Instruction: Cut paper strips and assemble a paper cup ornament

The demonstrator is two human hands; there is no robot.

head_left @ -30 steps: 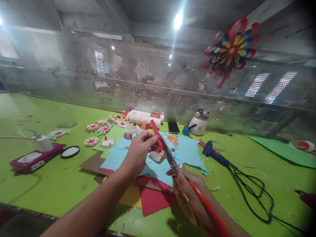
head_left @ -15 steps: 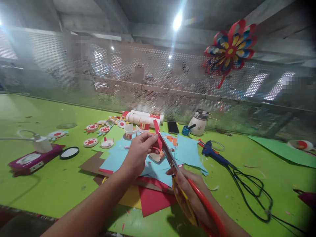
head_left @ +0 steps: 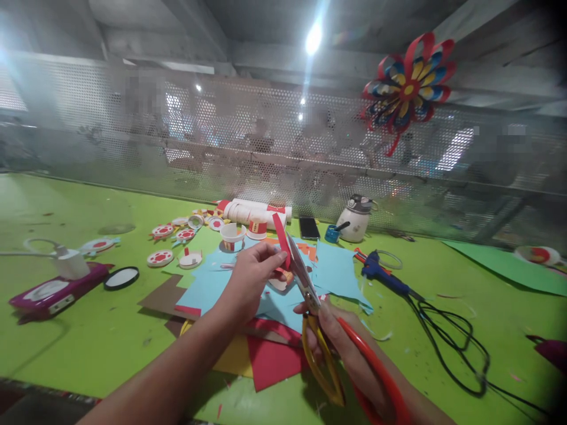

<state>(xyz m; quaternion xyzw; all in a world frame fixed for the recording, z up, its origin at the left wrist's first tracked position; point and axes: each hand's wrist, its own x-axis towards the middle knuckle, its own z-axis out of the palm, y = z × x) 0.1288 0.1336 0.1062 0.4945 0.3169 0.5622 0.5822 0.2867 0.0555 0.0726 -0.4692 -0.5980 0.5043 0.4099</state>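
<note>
My left hand [head_left: 248,280] pinches a narrow red paper strip [head_left: 281,233] that stands up above the green table [head_left: 88,319]. My right hand [head_left: 349,348] grips a pair of scissors [head_left: 310,295] with red and yellow handles; the blades point up and left and meet the strip just beside my left fingertips. Under both hands lies a pile of blue paper sheets [head_left: 336,271], a red sheet [head_left: 272,360], a yellow sheet and brown card.
A blue glue gun [head_left: 383,274] with a black cable [head_left: 456,342] lies to the right. At the back stand white rolls [head_left: 254,211], a phone [head_left: 309,228], a white pot [head_left: 357,219] and small round paper pieces [head_left: 160,257]. A purple device [head_left: 53,289] sits left. A paper flower [head_left: 407,88] hangs on the mesh screen.
The scissor handles have spread apart, so the blades have opened a little. My left hand still holds the red strip in nearly the same place. The camera view shifted slightly.
</note>
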